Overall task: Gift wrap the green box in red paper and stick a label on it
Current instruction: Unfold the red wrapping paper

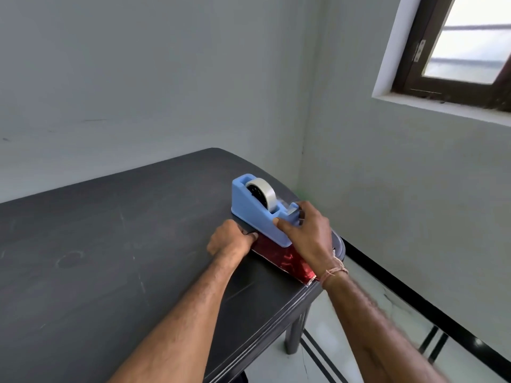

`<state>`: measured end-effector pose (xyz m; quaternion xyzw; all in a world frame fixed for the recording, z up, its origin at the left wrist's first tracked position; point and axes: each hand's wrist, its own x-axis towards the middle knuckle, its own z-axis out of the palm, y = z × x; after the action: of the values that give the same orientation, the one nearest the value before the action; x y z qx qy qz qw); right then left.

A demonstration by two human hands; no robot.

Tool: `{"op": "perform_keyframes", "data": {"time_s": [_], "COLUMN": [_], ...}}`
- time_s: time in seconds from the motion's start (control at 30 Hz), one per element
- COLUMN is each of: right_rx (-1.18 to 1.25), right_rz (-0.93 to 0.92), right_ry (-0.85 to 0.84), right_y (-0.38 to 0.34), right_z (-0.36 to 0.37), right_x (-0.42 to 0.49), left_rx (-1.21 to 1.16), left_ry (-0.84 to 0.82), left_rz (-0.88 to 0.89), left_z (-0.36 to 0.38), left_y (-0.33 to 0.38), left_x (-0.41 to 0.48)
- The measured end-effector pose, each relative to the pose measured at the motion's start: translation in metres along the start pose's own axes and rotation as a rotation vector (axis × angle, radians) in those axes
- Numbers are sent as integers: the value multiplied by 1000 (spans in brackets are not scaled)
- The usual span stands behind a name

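Near the right edge of the dark bench (110, 258), a sheet of shiny red paper (287, 259) lies flat, its near corner reaching the bench's rim. A blue tape dispenser (249, 205) stands on the far part of the paper, carrying a pale roll of tape (262, 190) in its slot. The right hand (309, 236) grips the dispenser's low cutter end, the thumb pressed against its near side and the fingers wrapped over the top and far side. The left hand (229, 240) sits just beside the dispenser's base, knuckles up and fingers curled under, its fingertips at the left corner of the red paper. I cannot tell whether they pinch the paper or only press on it. Both forearms stretch out over the bench from the lower edge of the view. A thin thread band (336, 269) circles the right wrist. Behind the bench rises a plain grey wall (138, 78), and a dark-framed window (467, 51) is set in the wall at upper right.
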<state>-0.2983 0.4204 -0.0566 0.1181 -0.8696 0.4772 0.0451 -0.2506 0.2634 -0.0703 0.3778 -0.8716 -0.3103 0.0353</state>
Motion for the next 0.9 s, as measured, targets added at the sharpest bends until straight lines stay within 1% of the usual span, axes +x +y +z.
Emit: {"op": "perform_keyframes", "data": {"time_s": [0.23,0.33,0.5,0.6,0.63,0.67,0.73,0.77,0.8,0.83,0.87,0.9], "right_rx": [-18,5,20,0,-42,-94,-107,-67,-5,51,107,176], "right_rz": [37,68,85,104,73,0,-264,-408,-502,-520,-471,-371], "right_ry": [20,17,31,16,52,122,263,260,173,12,-207,-418], "right_y": [-21,-25,-19,-17,-22,-28,-56,-72,-87,-101,-113,-120], "right_z": [-14,-14,-4,6,13,19,35,45,55,65,81,93], "right_x": [10,10,-6,-18,-24,-32,-54,-64,-74,-83,-94,-101], "left_rx": [-71,-243,-568,-663,-682,-704,-756,-771,-785,-801,-824,-846], "left_ry": [24,17,54,49,53,46,34,23,10,-1,0,1], "left_rz": [85,82,59,44,42,44,56,59,60,58,53,58], "left_z": [-10,-27,-72,-100,-111,-119,-139,-147,-155,-162,-171,-177], "left_y": [-5,-32,-101,-140,-153,-162,-177,-183,-188,-192,-202,-210], "left_x": [-2,7,1,-17,-23,-29,-41,-47,-53,-59,-67,-73]}}
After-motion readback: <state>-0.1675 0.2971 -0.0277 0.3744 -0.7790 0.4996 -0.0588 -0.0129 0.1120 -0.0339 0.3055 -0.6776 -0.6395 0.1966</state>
